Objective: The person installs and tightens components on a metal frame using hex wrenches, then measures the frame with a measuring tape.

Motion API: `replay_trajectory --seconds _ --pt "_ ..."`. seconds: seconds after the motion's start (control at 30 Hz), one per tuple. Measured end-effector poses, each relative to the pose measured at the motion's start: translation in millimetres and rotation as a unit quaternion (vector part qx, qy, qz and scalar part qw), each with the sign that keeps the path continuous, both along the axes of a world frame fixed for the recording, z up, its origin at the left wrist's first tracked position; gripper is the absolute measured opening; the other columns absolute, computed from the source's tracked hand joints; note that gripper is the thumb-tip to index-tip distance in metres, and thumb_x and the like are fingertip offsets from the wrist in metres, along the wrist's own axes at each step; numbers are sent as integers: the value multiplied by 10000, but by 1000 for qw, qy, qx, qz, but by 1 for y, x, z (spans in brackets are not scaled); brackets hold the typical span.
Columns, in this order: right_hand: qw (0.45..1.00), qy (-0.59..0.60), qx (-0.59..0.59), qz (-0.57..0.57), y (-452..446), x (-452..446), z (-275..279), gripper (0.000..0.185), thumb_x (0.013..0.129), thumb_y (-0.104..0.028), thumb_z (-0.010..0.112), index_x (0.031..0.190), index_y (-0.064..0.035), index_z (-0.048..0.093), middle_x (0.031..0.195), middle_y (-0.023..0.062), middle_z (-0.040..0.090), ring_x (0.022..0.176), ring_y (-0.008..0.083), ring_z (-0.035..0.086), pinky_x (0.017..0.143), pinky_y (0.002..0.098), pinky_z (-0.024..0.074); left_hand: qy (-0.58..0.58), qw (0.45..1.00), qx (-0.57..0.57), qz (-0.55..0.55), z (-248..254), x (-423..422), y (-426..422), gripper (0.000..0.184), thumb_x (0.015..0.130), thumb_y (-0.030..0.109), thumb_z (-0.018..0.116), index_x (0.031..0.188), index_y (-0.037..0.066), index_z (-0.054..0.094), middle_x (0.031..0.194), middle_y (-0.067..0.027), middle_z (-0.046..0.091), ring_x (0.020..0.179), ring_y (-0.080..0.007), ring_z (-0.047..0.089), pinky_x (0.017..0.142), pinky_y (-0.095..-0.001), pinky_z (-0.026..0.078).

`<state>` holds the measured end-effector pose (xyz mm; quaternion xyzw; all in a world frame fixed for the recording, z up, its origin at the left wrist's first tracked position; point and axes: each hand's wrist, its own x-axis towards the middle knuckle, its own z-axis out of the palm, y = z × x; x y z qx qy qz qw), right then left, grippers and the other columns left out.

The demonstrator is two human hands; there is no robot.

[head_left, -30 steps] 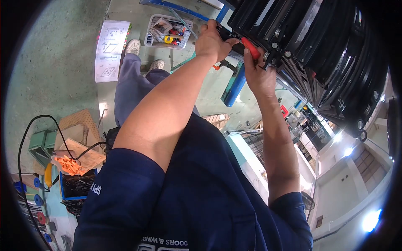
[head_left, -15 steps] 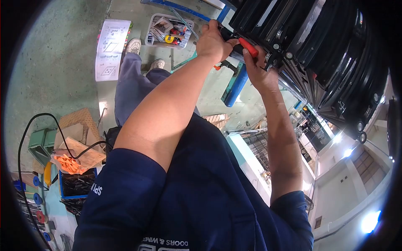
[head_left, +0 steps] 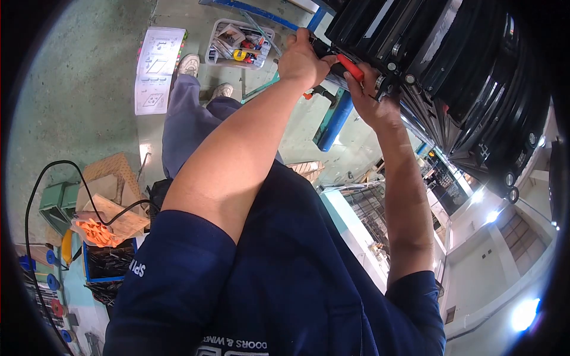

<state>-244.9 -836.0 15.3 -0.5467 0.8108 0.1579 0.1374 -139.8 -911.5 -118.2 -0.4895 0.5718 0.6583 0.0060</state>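
A red-handled tool [head_left: 350, 67] lies between the thumb and fingers of my right hand [head_left: 373, 98], at the lower edge of a stack of black frames [head_left: 451, 71]. To its left, my left hand [head_left: 301, 64] has its fingers wrapped round a dark part at the end of the frames, with its thumb towards the red handle. The tool's tip and the part under my left fingers are hidden. Metal rollers or bolts [head_left: 392, 66] stick out of the frames just beyond my right hand.
On the floor stand a clear bin of tools [head_left: 210, 54] and a printed drawing sheet [head_left: 155, 74], near my shoes [head_left: 189, 64]. A blue post [head_left: 335, 124] is below my hands. At lower left are green crates [head_left: 56, 204], cardboard, orange items [head_left: 98, 232] and a black cable [head_left: 27, 237].
My right hand and forearm have shifted slightly to the right, and the red handle has turned to a flatter angle. My left hand stays in nearly the same place.
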Motion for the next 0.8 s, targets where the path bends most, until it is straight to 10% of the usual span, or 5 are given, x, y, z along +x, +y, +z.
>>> replay_trajectory --seconds 0.47,0.57,0.63,0.8 --pt "990 -28 73 -118 -6 4 -2 303 946 -411 628 1082 -141 649 979 137 698 902 350 689 761 430 562 7 1000 -6 -1 -1 1 0 795 730 434 863 1280 55 432 1223 -198 584 1123 -369 633 932 -442 521" --pt "993 -76 -38 -79 0 4 -7 261 972 -343 642 1077 -105 656 827 63 667 763 182 662 673 347 521 9 1000 -5 -2 -2 1 0 791 732 431 861 1280 54 432 1214 -199 585 1119 -368 634 927 -440 521" --pt "850 -278 39 -445 -20 13 3 317 972 -386 610 1003 -71 639 828 76 668 695 196 651 576 342 490 10 1000 -5 -1 -4 0 2 790 733 431 860 1279 53 432 1208 -198 586 1116 -368 635 923 -439 522" --pt "626 -394 -76 -669 -30 18 -3 443 962 -463 595 902 -25 617 695 122 636 514 198 609 444 302 435 35 999 2 -2 -3 4 0 772 768 457 825 1311 70 434 1261 -192 541 1136 -371 626 942 -445 514"
